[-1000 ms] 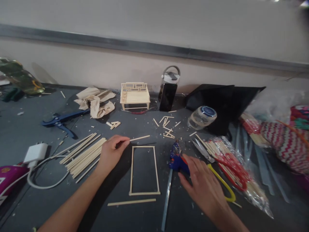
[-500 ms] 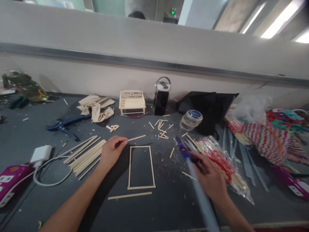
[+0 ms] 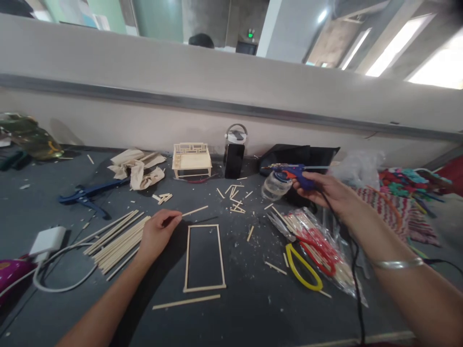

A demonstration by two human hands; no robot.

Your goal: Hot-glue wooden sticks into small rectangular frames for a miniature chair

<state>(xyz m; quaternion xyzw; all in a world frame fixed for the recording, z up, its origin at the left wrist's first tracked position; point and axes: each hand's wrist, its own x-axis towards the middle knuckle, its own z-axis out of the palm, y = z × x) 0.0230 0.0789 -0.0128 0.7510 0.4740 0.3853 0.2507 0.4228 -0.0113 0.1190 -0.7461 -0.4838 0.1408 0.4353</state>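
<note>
My left hand (image 3: pixel 161 230) pinches one end of a thin wooden stick (image 3: pixel 195 211), which points right above the tabletop. Just right of that hand, a rectangular frame of sticks (image 3: pixel 222 260) lies flat, and a loose stick (image 3: pixel 186 302) rests in front of it. A blue glue gun (image 3: pixel 294 174) is gripped in my right hand (image 3: pixel 321 190), its nozzle pointing left over a lidded glass jar (image 3: pixel 275 187). A glue stick pokes out of the gun's back, and a black cord trails down past my wrist.
A bundle of sticks (image 3: pixel 121 243) lies left of my left hand. Behind stand a small stick-built bed model (image 3: pixel 192 161) and a black phone (image 3: pixel 234 161). Yellow-and-red-handled scissors (image 3: pixel 304 267) lie by a plastic bag of sticks (image 3: pixel 327 246). Blue cutters (image 3: pixel 85 197) rest at left.
My right hand has lifted the glue gun up and away over the jar, turning its nozzle left and uncovering the scissors. My left hand still holds its stick; the view has shifted slightly.
</note>
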